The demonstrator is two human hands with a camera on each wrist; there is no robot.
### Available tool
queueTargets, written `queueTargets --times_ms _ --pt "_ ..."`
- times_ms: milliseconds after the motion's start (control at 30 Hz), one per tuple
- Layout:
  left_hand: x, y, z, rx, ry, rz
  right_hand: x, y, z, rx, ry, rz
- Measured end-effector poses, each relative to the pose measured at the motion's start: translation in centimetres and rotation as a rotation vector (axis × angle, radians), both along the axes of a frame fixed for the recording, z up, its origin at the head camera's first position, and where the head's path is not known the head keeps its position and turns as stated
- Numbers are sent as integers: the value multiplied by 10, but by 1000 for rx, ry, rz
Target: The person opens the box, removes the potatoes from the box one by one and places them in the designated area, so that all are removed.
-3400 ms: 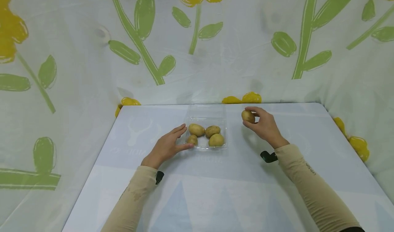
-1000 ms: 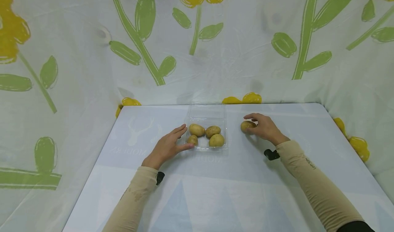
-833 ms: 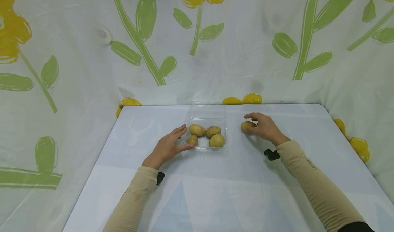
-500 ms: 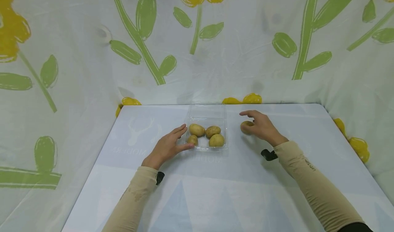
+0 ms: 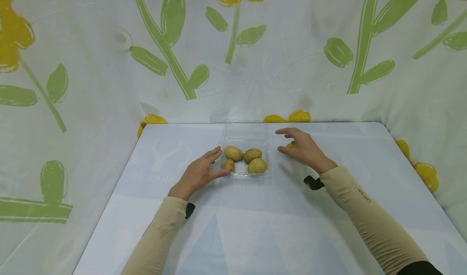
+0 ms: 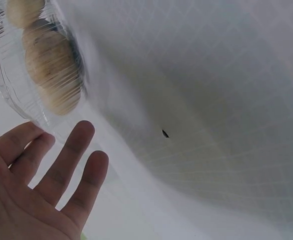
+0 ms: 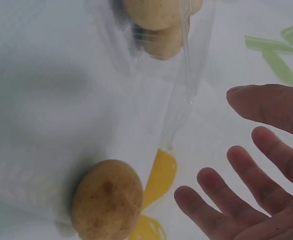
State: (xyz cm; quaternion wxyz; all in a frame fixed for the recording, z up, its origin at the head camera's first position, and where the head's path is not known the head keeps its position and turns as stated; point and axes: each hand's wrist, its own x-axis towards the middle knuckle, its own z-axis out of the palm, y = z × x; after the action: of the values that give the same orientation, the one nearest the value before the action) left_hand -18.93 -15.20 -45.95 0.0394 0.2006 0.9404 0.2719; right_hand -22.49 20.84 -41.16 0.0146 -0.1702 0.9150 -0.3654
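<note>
Potatoes (image 5: pixel 257 166), four in number, sit inside a clear plastic box (image 5: pixel 241 168) on the table (image 5: pixel 237 234), two on its far side and two on its near side. The lid (image 5: pixel 245 131) is laid back toward the far edge of the table. A lone potato (image 7: pixel 108 201) lies on the table to the right of the box, apart from it; in the head view it is almost wholly hidden behind the right hand (image 5: pixel 304 147).

The right hand is spread, with thumb and fingers apart, and has hold of nothing; the right wrist view shows a gap between it and the lone potato. The left hand (image 5: pixel 197 173) is also spread, at the left side of the box, with its thumb by the near left corner. It does not grip; whether it really presses on the plastic, one cannot tell.

As for the risks, the lone potato is rounded, so a light knock from the right hand could perhaps make it roll. The box looks thin and light, therefore a push from the right, with too little support from the left hand, could make it slide or turn. Free room inside seems small, so one more potato put in carelessly might rest upon the others and hinder the lid from closing
</note>
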Motion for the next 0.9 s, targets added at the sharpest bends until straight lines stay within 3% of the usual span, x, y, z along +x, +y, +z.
queueTargets --times_ms 600,900 --pt "-2 -1 1 4 -10 -2 13 -34 11 40 95 183" --pt "-2 -1 2 15 -5 -1 10 -48 2 81 152 386"
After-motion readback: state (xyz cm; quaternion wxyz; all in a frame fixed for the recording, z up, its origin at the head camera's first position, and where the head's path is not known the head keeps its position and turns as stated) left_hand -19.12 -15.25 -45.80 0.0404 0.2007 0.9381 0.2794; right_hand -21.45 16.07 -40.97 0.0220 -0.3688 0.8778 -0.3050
